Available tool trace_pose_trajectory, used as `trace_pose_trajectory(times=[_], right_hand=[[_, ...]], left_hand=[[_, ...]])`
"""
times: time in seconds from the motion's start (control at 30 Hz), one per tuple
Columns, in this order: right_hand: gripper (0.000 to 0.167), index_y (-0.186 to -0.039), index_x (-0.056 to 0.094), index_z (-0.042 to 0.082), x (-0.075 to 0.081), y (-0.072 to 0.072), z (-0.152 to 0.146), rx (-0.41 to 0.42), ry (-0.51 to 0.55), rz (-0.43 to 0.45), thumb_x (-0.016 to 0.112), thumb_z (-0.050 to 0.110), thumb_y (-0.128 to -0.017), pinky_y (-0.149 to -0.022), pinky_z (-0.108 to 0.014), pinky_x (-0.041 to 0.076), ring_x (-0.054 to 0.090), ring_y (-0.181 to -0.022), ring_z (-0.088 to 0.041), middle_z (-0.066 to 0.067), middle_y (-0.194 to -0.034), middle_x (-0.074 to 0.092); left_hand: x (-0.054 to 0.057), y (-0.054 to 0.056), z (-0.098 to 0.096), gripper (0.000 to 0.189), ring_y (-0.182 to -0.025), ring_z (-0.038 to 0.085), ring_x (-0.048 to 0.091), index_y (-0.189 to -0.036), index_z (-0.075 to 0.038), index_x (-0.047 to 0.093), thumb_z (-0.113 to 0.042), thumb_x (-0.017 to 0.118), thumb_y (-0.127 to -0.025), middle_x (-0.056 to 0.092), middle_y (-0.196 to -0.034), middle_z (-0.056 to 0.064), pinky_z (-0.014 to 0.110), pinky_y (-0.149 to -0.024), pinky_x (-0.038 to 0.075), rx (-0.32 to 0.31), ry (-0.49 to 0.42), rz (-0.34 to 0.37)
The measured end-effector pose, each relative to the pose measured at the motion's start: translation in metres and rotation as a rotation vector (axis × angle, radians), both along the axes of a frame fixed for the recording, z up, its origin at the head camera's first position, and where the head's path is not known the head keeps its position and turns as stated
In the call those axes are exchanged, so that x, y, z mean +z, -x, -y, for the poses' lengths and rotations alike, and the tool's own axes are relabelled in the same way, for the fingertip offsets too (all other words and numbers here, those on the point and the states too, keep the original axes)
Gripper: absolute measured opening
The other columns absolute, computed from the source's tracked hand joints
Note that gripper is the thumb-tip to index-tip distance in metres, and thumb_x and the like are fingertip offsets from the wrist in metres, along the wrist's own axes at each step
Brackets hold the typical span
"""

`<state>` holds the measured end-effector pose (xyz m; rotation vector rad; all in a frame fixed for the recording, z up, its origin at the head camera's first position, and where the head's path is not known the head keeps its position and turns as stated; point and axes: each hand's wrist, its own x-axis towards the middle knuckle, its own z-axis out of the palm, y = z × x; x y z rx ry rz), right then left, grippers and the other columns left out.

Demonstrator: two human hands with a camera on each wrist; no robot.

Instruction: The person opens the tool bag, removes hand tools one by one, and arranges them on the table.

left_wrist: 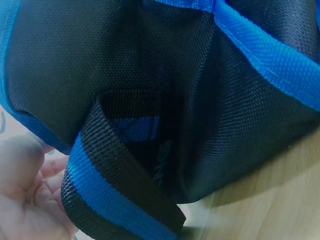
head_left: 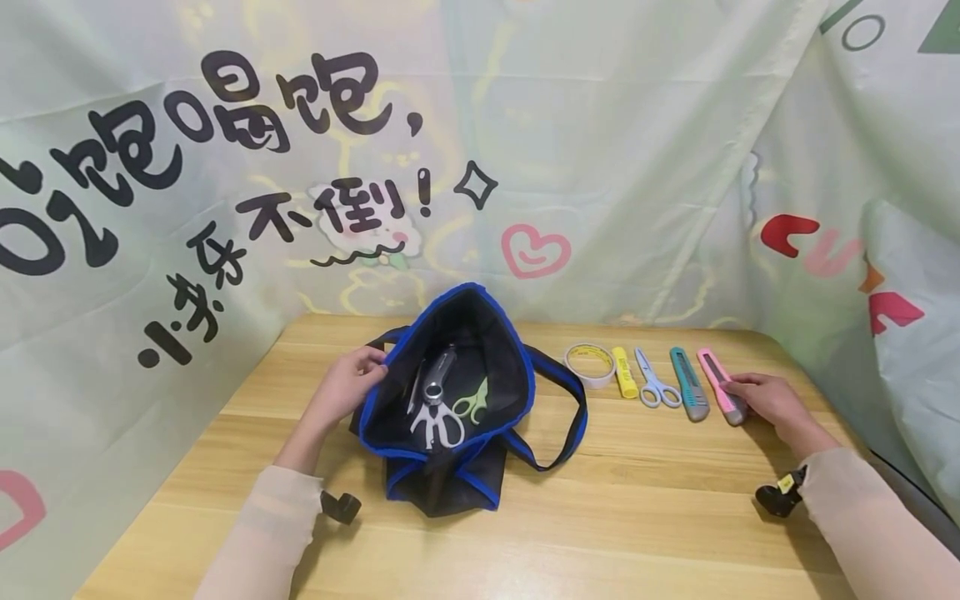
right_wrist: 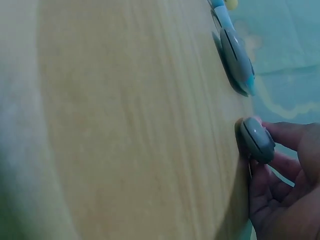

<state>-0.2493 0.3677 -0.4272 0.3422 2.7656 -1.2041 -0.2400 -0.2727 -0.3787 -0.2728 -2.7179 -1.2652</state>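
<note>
On the table a black bag with blue trim [head_left: 531,367] is tipped so its mouth faces me. My left hand [head_left: 347,387] grips its left rim, thumb and fingers on either side of the fabric edge. Inside lie white-handled scissors [head_left: 438,425], small green scissors [head_left: 472,406] and a long grey tool [head_left: 443,367] whose kind is unclear. To the right, my right hand [head_left: 776,407] pinches a pink utility knife [head_left: 712,371] near its grey end [right_wrist: 257,140]; the knife is lying on the table or just off it, I cannot tell which.
Left of the pink knife stand in a row a teal utility knife [head_left: 688,383], blue scissors [head_left: 651,383], a yellow glue stick [head_left: 625,372] and a tape roll [head_left: 594,382]. The bag's strap [head_left: 581,417] loops toward them. A printed curtain [head_left: 637,167] hangs behind the table.
</note>
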Motion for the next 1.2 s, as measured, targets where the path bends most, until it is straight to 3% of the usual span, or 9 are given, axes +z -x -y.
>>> trace_pose_trajectory(times=[0.23,0.63,0.87,1.0,1.2], right_hand=[[0.067,-0.134,0.047,-0.012,0.002,-0.002,0.004,0.002,-0.022,-0.032,0.053,0.043,-0.097,-0.065,-0.026,0.044,0.051,-0.086,-0.021,-0.022,-0.111,0.055],[0.068,-0.133,0.047,-0.013,0.0,0.0,0.002,-0.01,0.032,-0.043,0.055,0.043,-0.096,-0.062,-0.024,0.048,0.053,-0.076,-0.009,-0.007,-0.098,0.059],[0.065,-0.135,0.04,-0.017,0.003,0.001,-0.003,0.006,0.141,-0.019,0.05,0.037,-0.1,-0.063,-0.023,0.051,0.057,-0.07,-0.005,0.004,-0.082,0.058],[0.065,-0.135,0.036,-0.019,0.009,0.0,-0.004,0.04,0.137,-0.024,0.046,0.036,-0.102,-0.065,-0.027,0.052,0.059,-0.073,-0.008,-0.002,-0.086,0.061],[0.073,-0.137,0.036,-0.017,0.029,0.0,0.008,0.097,-0.001,-0.089,0.043,0.046,-0.101,-0.075,-0.036,0.051,0.06,-0.091,-0.028,-0.033,-0.12,0.052]], left_hand=[[-0.003,0.0,0.002,0.022,-0.082,0.026,0.058,-0.112,-0.001,0.063,-0.015,0.06,-0.096,0.066,-0.089,0.01,0.037,-0.074,0.045,-0.002,0.0,-0.001],[-0.004,0.001,0.003,0.022,-0.078,0.024,0.056,-0.113,-0.002,0.064,-0.015,0.06,-0.096,0.065,-0.089,0.011,0.035,-0.069,0.045,-0.003,-0.015,0.004],[-0.001,-0.001,0.001,0.021,-0.08,0.025,0.057,-0.112,-0.002,0.063,-0.015,0.06,-0.096,0.065,-0.09,0.011,0.035,-0.07,0.045,0.011,-0.018,0.022],[-0.001,-0.001,0.0,0.021,-0.083,0.026,0.057,-0.112,-0.002,0.063,-0.015,0.06,-0.096,0.065,-0.09,0.011,0.036,-0.073,0.045,0.01,-0.012,0.021],[0.0,0.0,0.0,0.021,-0.08,0.025,0.056,-0.112,-0.002,0.063,-0.014,0.06,-0.096,0.065,-0.089,0.011,0.036,-0.071,0.044,0.004,-0.014,0.014]])
